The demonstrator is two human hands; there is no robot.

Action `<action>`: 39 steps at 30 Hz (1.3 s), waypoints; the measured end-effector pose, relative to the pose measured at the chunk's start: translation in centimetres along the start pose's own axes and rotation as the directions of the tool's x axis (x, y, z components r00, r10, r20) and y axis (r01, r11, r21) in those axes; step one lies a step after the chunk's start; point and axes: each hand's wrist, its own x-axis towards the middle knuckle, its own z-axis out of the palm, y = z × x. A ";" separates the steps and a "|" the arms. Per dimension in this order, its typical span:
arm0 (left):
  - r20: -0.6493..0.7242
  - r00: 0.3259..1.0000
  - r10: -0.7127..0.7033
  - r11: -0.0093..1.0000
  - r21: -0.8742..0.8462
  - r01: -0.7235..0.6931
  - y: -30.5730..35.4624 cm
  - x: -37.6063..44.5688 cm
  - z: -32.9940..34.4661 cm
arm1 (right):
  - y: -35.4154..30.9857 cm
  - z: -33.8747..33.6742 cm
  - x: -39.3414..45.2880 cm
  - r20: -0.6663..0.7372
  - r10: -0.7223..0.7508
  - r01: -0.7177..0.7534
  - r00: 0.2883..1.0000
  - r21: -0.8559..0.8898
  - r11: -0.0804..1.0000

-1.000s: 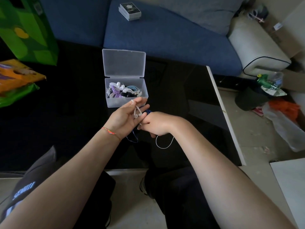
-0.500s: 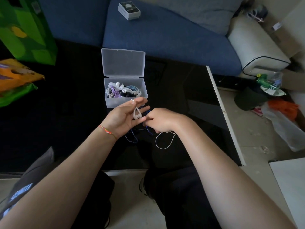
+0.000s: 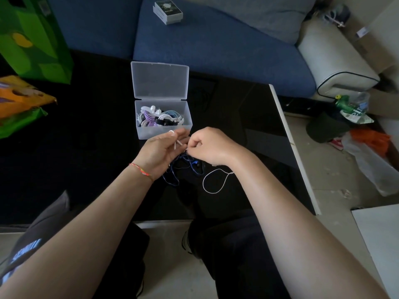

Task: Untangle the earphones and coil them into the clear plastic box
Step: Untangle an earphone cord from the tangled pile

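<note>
Earphones [image 3: 178, 145], white ones, are lying across the left hand [image 3: 160, 151], its fingers loosely curling around their stems, while the right hand [image 3: 210, 146] is pinching their cord. Blue earphones [image 3: 190, 167] are lying tangled below, on the black table [image 3: 86, 147], near the open clear box [image 3: 164, 131].

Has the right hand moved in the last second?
Yes. The right hand has slid slightly up toward the box, pinching the white cord.
</note>
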 end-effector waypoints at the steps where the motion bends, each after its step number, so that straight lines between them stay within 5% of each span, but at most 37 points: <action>1: -0.002 1.000 -0.008 0.998 0.055 0.008 0.0 -0.1 0.0 | 0.0 0.0 0.0 -0.004 -0.004 0.004 1.000 -0.007 1.000; 9: 0.065 0.976 -0.207 0.895 0.415 0.162 0.4 -1.1 0.5 | 1.1 -0.5 0.6 -0.173 -0.002 0.014 0.985 0.069 0.998; 16: 0.255 0.903 -0.346 0.904 0.349 0.248 1.1 -1.5 1.0 | 1.5 -0.3 1.4 -0.192 0.012 0.016 0.981 0.141 0.990; 23: 0.102 0.976 -0.193 0.981 0.014 0.193 0.8 -0.8 0.4 | 1.2 0.1 1.4 -0.398 0.040 0.004 0.917 0.109 0.994; 28: 0.130 0.985 -0.115 0.993 0.033 0.112 0.6 -1.0 0.6 | -0.5 1.8 0.7 -0.166 0.088 -0.069 0.982 0.121 0.990; 36: 0.145 0.979 -0.145 0.989 0.053 0.138 0.3 -1.1 0.8 | -0.5 3.1 1.2 -0.227 0.149 -0.165 0.963 -0.057 0.985; 39: 0.156 0.972 -0.178 0.984 0.060 0.170 0.2 -1.0 0.6 | -0.4 2.4 1.2 -0.122 0.145 -0.164 0.982 -0.166 0.972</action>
